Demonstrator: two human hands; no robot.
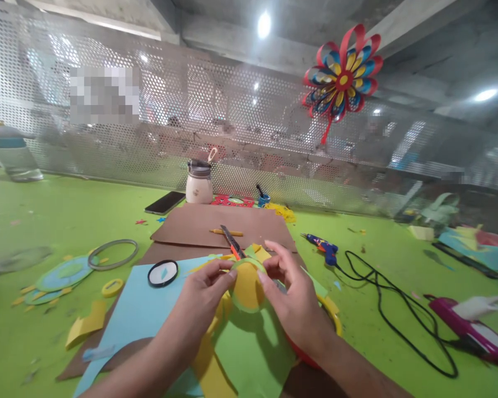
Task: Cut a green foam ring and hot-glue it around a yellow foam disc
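A round paper disc (249, 284), a yellow circle with a green rim, is held up between my two hands. My left hand (205, 290) pinches its left edge between thumb and fingers. On the right edge, my right hand (292, 293) grips it with thumb and forefinger, the other fingers bent above. Green paper (253, 348) and yellow paper (209, 367) lie beneath the disc. Just behind it, a utility knife (231, 242) rests on brown cardboard (182, 226) beside a yellow pencil-like stick (232, 233). My right hand partly hides a yellow ring (336, 318).
Left are light blue paper (136, 301), a black-rimmed round piece (162, 273), a grey ring (113, 255) and yellow tape (113, 287). A corded glue gun (326, 247) and magenta power strip (468, 326) lie right. Behind stand a bottle (199, 185) and phone (165, 202).
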